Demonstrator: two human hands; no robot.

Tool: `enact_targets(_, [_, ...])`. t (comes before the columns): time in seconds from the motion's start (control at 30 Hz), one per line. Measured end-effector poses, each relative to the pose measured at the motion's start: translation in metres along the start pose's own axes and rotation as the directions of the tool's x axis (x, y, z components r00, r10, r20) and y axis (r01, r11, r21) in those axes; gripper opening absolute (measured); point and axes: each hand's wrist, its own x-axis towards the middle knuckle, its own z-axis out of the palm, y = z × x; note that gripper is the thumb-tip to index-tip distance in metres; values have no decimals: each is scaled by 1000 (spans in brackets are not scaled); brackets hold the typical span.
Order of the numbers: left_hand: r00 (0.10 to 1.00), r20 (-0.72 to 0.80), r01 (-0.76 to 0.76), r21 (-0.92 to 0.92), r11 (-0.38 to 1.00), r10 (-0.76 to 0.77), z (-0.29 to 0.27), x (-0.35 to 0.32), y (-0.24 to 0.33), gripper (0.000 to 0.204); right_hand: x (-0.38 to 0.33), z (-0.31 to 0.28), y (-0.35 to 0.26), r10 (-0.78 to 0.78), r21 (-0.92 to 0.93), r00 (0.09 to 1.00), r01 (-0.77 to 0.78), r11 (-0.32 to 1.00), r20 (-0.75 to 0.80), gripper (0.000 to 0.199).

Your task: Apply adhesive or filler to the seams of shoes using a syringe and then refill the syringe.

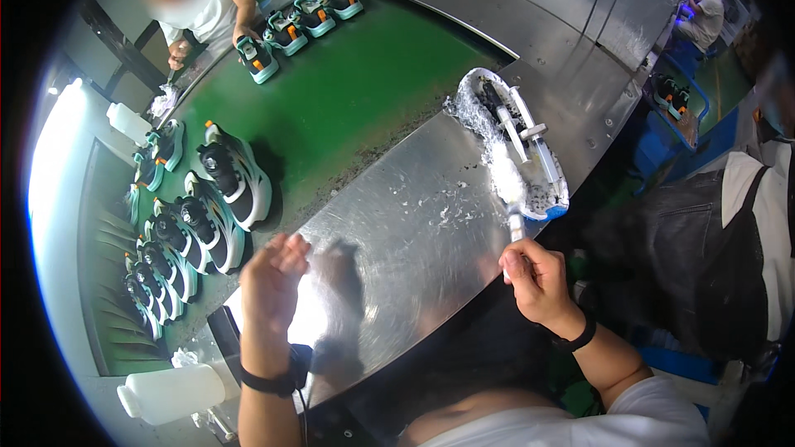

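My left hand (276, 281) is raised over the metal tabletop, close to the black-and-white sneakers. It is empty, with its fingers loosely bent and apart. My right hand (537, 281) is closed around a slim white-handled tool (517, 225). The tool's far end meets a bright white, glare-washed mass at the near side of an oblong white tray (560, 190). Inside that tray lie a syringe-like tube (540, 149) and a second pale slim tool (509, 128), among dark grime. Crumpled clear plastic (474, 112) covers the tray's left side.
A green conveyor belt (356, 83) carries several sneakers (236, 178) along its left side. More shoes (313, 15) stand at its far end, where another person (203, 0) handles one. White bottles (174, 393) flank the belt. A dark-clothed person (704, 257) is at right.
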Motion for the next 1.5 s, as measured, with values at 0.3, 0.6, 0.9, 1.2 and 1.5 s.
enact_targets(0.3, [864,453,-154,653,742,-220,25,-145,-72,31,-36,55,-37,-292,197,870,230,953,398,42])
enact_targets(0.6, [900,414,-402,659,635,139,-9,-168,-80,22,-62,106,-61,-336,249,795,238,939,505,28])
enact_targets(0.9, [853,270,-515,571,639,446,-15,-178,-90,13,-87,153,-46,-236,627,874,-95,773,424,33])
enact_targets(1.2, [783,363,-595,673,438,505,-25,-185,-94,13,-93,150,-51,-38,540,900,-226,811,434,27])
enact_targets(1.5, [827,405,-557,679,477,390,-34,-193,-97,16,-81,140,-48,-35,536,897,-232,812,441,30])
